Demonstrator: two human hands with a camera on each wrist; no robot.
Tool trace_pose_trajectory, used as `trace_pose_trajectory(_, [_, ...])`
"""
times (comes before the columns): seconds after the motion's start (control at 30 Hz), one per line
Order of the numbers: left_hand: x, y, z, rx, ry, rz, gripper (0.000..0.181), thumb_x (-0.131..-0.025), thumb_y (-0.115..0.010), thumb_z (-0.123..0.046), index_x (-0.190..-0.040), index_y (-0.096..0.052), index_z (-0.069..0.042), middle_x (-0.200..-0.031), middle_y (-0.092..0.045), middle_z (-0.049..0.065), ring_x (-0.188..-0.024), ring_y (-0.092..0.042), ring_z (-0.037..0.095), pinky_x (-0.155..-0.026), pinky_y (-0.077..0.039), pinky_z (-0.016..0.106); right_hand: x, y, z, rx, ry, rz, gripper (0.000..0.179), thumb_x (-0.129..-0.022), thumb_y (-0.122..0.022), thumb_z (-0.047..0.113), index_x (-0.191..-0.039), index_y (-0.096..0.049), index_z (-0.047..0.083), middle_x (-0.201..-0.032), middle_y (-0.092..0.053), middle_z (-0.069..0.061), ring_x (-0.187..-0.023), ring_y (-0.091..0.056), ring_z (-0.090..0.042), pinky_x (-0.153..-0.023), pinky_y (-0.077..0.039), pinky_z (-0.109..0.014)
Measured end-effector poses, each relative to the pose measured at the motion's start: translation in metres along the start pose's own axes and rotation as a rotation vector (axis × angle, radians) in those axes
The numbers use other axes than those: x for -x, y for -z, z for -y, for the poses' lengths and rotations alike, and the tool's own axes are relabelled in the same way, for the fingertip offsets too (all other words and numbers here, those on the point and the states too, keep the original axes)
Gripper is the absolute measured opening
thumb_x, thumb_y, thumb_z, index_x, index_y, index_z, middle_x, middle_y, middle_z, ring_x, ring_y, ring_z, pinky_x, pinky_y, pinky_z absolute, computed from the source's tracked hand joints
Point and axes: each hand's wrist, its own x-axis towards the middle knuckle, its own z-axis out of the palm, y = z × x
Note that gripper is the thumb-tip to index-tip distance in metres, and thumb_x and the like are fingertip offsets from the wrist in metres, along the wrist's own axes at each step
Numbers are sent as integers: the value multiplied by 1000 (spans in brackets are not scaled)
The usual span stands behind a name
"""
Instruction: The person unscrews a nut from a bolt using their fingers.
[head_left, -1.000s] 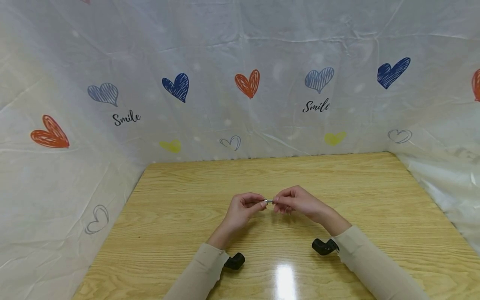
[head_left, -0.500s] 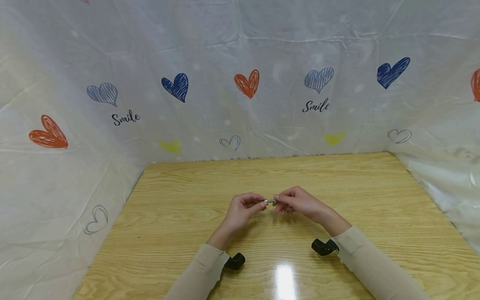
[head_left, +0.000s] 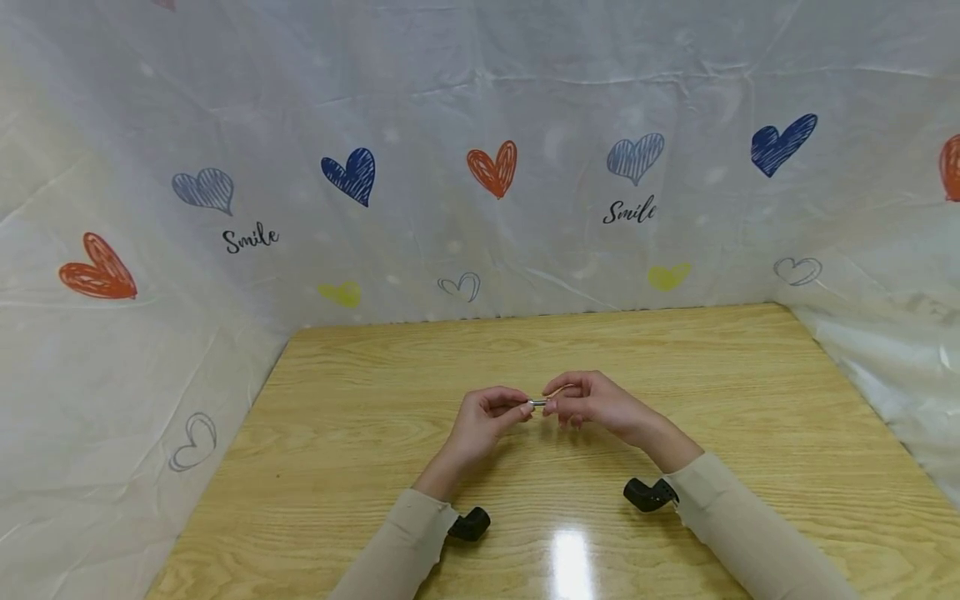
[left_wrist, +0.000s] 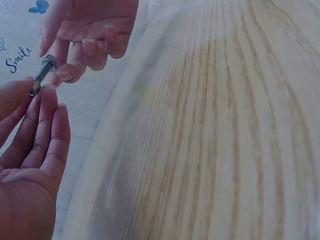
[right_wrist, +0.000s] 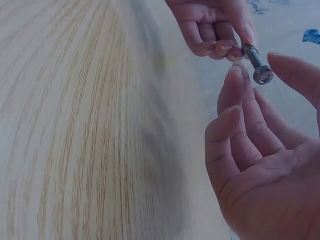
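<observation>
In the left wrist view my left hand (left_wrist: 35,150) pinches one end of a small silver bolt (left_wrist: 42,72) between thumb and fingertips. Threads show along its shank, and a hexagonal head (right_wrist: 262,75) faces my right hand (right_wrist: 270,150). A nut-like metal collar (right_wrist: 250,49) sits by the left fingertips in the right wrist view. The right thumb and fingers are spread around the head, with gaps on both sides of it. From the head view, both hands meet over the middle of the table, the bolt lying level between them.
A wood-grain table (head_left: 375,358) lies below the hands. White sheeting (head_left: 420,233) printed with hearts and "Smile" surrounds its back and sides. Black curved pieces (head_left: 469,524) stick out from both sleeve cuffs.
My right thumb and fingers, pinched at the bolt's head half a second ago, have spread apart from it. The left hand has kept its hold and place.
</observation>
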Motion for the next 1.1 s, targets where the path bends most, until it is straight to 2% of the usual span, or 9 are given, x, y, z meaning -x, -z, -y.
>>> trace_pose_trajectory(0.1, [0,0,0,1,2,-4,16,-97,-71,-7,-110,-74,1,-103,-75,13,-98,-72,39,-88,-60,51,0,-1,0,17,-19,-13,39,-106,-60,25,-125,-63,-9,-108,-72,-26,-82,-66,-26,-68,-53,-31])
trace_pose_trajectory(0.23, [0,-1,0,7,9,-9,15,-97,-72,-7,-110,-75,1,-103,-75,15,-99,-72,39,-89,-60,51,0,-1,1,34,-12,-17,41,-108,-57,27,-118,-66,-12,-103,-72,-28,-80,-66,-23,-67,-53,-29])
trace_pose_trajectory(0.4, [-1,-2,-1,15,20,-17,15,-97,-71,-6,-110,-74,2,-103,-73,21,-101,-69,47,-89,-60,51,1,-1,1,15,35,-10,31,-105,-61,18,-121,-66,-8,-102,-71,-24,-79,-65,-27,-65,-54,-31])
trace_pose_trajectory(0.5, [-1,-2,-1,19,24,-21,16,-97,-72,-6,-110,-74,2,-105,-72,25,-101,-69,48,-89,-60,51,1,0,1,-12,35,-9,33,-102,-65,15,-126,-62,-8,-105,-70,-23,-79,-64,-28,-65,-53,-32])
trace_pose_trajectory(0.63, [0,-2,-1,27,30,-20,16,-97,-72,-7,-110,-74,2,-104,-73,21,-102,-69,47,-90,-59,52,1,-1,2,-7,9,-11,40,-101,-67,18,-131,-60,-8,-109,-70,-23,-80,-64,-29,-66,-54,-34])
trace_pose_trajectory(0.8, [0,-2,-1,11,18,-17,18,-97,-72,-8,-111,-74,3,-104,-73,21,-102,-69,47,-91,-59,52,1,-2,4,25,-22,-19,41,-106,-59,28,-122,-67,-8,-106,-73,-22,-84,-65,-30,-67,-53,-33])
trace_pose_trajectory(0.87, [0,-2,-1,3,12,-17,18,-98,-72,-9,-111,-73,3,-104,-73,21,-101,-69,46,-91,-59,51,1,-2,5,20,-29,-27,44,-107,-57,31,-119,-67,-11,-101,-74,-22,-81,-65,-26,-66,-52,-31])
trace_pose_trajectory(0.97, [-1,-2,-1,-4,8,-16,18,-98,-71,-9,-111,-73,4,-102,-74,19,-101,-70,46,-91,-60,50,1,-3,5,12,-32,-28,44,-108,-56,29,-117,-68,-12,-97,-75,-19,-76,-64,-21,-64,-49,-29])
trace_pose_trajectory(1.1, [-1,-2,-1,3,13,-11,17,-98,-71,-9,-110,-74,3,-103,-74,21,-101,-69,47,-90,-60,49,1,-2,5,7,-13,-15,40,-108,-56,24,-121,-66,-13,-97,-75,-17,-76,-63,-20,-63,-48,-28])
